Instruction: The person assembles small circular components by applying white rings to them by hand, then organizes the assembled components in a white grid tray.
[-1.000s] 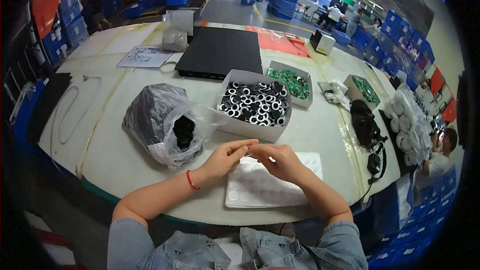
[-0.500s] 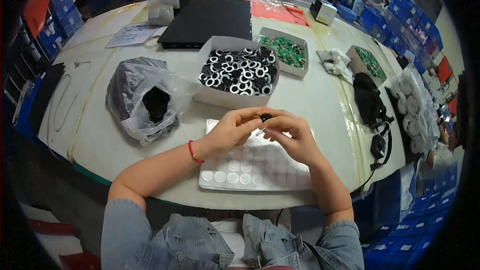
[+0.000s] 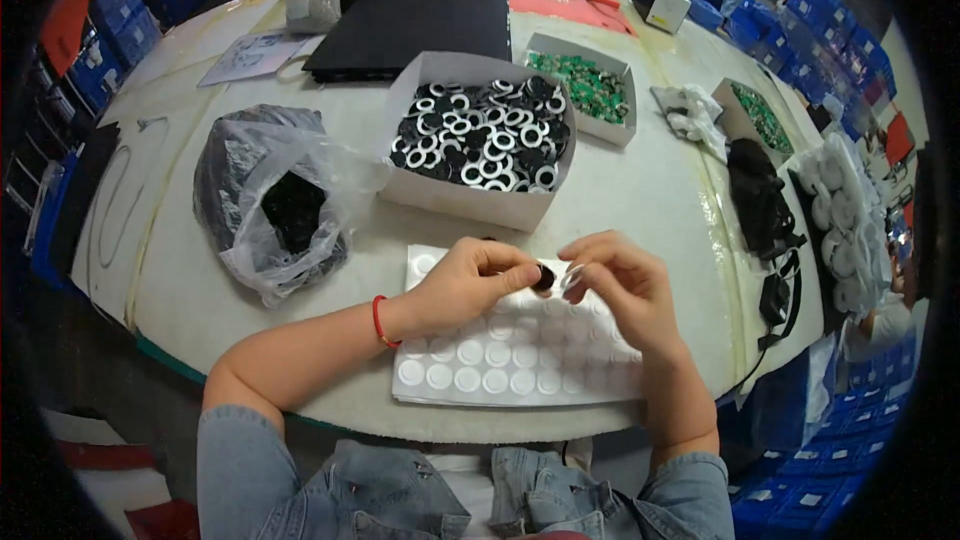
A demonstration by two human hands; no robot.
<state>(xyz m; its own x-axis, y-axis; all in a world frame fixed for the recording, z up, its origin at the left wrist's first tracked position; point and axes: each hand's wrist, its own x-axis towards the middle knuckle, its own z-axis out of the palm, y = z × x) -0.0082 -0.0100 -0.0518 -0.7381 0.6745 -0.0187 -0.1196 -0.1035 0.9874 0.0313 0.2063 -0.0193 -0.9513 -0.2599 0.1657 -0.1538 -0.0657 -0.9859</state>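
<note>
My left hand [image 3: 462, 287] pinches a small black round part [image 3: 544, 278] between thumb and fingers. Close by on its right, my right hand [image 3: 632, 292] holds a thin white ring [image 3: 572, 277] at its fingertips; the ring and the black part are very near each other, and whether they touch I cannot tell. Both hands are above a white sheet [image 3: 600, 392] covered with rows of round white discs. Just beyond them stands a white open box [image 3: 460, 202], filled with many black round parts bearing white rings [image 3: 490, 140].
A clear plastic bag [image 3: 235, 175] with black pieces stands at left. Boxes of green circuit boards [image 3: 590, 85] sit behind and at right. A black flat panel [image 3: 420, 20] lies at the back. A black pouch [image 3: 752, 195] and cable lie near the right edge.
My hands have drawn apart from their joined hold, the right one moving rightward with the white ring. The black part stays in my left hand. The whole view has shifted slightly.
</note>
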